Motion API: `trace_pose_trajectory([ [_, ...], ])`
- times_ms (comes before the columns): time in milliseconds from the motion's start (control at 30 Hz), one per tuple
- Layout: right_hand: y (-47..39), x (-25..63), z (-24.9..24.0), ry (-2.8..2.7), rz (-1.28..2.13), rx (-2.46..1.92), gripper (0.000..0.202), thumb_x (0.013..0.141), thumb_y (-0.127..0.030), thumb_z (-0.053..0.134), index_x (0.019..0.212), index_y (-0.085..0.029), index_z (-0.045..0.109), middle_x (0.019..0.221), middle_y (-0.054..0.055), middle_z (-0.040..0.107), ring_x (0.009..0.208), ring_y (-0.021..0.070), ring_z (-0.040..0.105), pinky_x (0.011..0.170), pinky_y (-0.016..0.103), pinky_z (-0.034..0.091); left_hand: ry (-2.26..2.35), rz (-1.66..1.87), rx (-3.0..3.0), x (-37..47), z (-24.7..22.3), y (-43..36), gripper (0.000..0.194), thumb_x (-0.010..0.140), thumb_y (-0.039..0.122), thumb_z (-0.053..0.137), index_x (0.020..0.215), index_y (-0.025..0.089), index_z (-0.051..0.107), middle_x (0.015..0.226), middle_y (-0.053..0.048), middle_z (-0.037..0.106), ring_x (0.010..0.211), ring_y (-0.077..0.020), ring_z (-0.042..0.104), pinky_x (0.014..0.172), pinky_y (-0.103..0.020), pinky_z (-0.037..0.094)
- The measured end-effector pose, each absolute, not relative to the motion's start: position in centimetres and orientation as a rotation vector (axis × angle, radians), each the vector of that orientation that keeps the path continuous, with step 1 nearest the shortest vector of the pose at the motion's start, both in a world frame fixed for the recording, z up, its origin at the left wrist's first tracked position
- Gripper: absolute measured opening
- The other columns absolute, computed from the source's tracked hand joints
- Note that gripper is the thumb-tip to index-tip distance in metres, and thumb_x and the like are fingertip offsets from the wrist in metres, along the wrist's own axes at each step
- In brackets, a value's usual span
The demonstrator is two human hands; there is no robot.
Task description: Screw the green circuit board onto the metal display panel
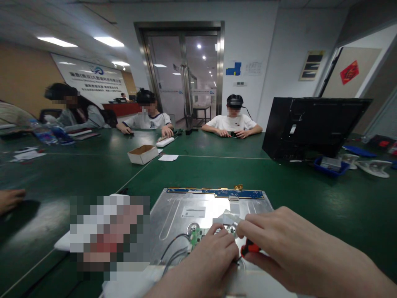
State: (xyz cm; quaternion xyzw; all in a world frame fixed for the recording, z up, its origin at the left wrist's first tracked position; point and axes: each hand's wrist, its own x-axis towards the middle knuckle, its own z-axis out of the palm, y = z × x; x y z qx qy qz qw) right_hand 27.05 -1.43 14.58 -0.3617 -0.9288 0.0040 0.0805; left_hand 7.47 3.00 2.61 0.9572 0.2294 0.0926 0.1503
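Observation:
The metal back of a flat display panel (170, 211) lies in front of me, with a blue circuit strip (217, 193) along its far edge. On it sits a small green circuit board (196, 236) with black and grey cables (173, 254) at its left. My left hand (214, 254) rests over this board, fingers bent and closed together; what lies under them is hidden. My right hand (279, 242) grips a red and black screwdriver (249, 248), its dark shaft pointing down beside my left fingers. The tip is hard to make out.
A pixelated item (108, 231) lies left of the panel. Beyond are an open cardboard box (143, 155), a white paper (168, 157), a black monitor (313, 128) and a blue tray (331, 166). Several people sit around the green table (211, 169); another person's hand (11, 200) shows far left.

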Motion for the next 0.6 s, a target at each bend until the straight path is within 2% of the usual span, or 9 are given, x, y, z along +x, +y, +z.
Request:
trace_pose_trajectory([
  [167,-1.48,27.17,14.45,-2.771,0.007,-1.152,0.016,0.087,-0.021,0.063,0.091,-0.024,0.048,0.077,-0.004,0.064,0.058,0.0169,0.055,0.049,0.028,0.022,0.686,0.254,2.752,7.54,2.67,2.88,0.023,0.088,0.022,0.058,0.111,0.023,0.058,0.114,-0.007,0.065,0.112,-0.0274,0.057,0.107,-0.044,0.031],
  [333,-1.74,27.3,15.11,-2.748,0.101,-1.141,0.03,0.077,-0.008,0.064,0.097,-0.025,0.05,0.089,-0.003,0.065,0.066,0.0163,0.057,0.051,0.027,0.027,0.667,0.243,2.759,7.5,2.87,2.98,0.022,0.087,0.022,0.058,0.108,0.022,0.058,0.111,-0.008,0.065,0.11,-0.0274,0.057,0.105,-0.043,0.032],
  [433,-1.77,27.22,15.31,-2.779,0.113,-1.141,0.032,0.073,-0.002,0.061,0.094,-0.024,0.05,0.088,-0.003,0.065,0.063,0.015,0.055,0.05,0.027,0.028,0.642,0.23,2.767,7.47,3.04,3.02,0.021,0.084,0.022,0.06,0.105,0.021,0.058,0.109,-0.008,0.065,0.109,-0.0276,0.057,0.104,-0.043,0.033],
  [600,-1.52,27.14,14.91,-2.774,-0.008,-1.103,0.026,0.08,-0.011,0.066,0.092,-0.024,0.047,0.082,-0.004,0.065,0.06,0.0162,0.055,0.049,0.028,0.026,0.644,0.249,2.77,7.51,3.16,2.91,0.021,0.082,0.021,0.06,0.103,0.022,0.058,0.108,-0.008,0.065,0.108,-0.0283,0.057,0.106,-0.044,0.031],
])
